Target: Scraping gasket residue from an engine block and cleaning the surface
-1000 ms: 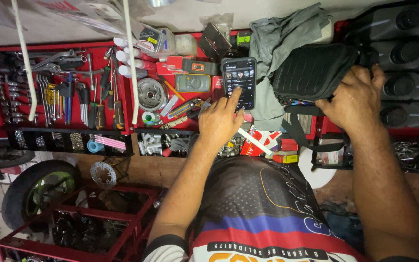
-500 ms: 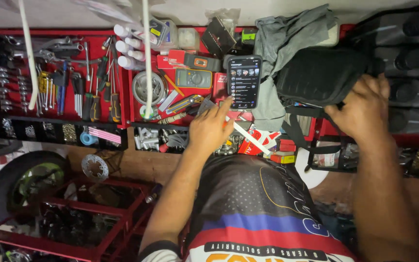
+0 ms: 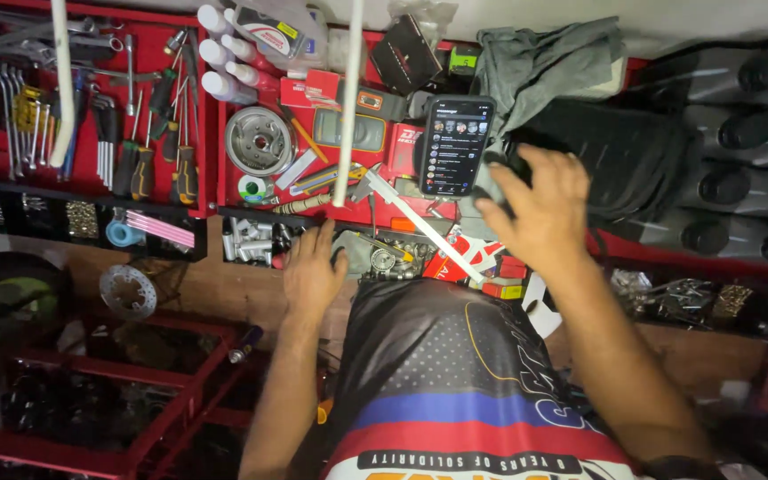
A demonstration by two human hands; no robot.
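Right of centre in the frame, the right hand (image 3: 535, 209) lies with fingers spread wide on the edge of a black bag (image 3: 624, 160), gripping nothing. A smartphone (image 3: 453, 145) with a lit screen stands just to the left of that hand, propped against a grey cloth (image 3: 544, 62). Lower and left of centre, the left hand (image 3: 313, 271) rests flat and open at the front edge of the red tool tray (image 3: 211, 124), near a tray of small metal parts (image 3: 251, 240). Between the two hands a long metal caliper (image 3: 420, 222) lies slanted. A round metal hub (image 3: 260, 140) sits in the tray above the left hand, with screwdrivers (image 3: 148, 160) further left.
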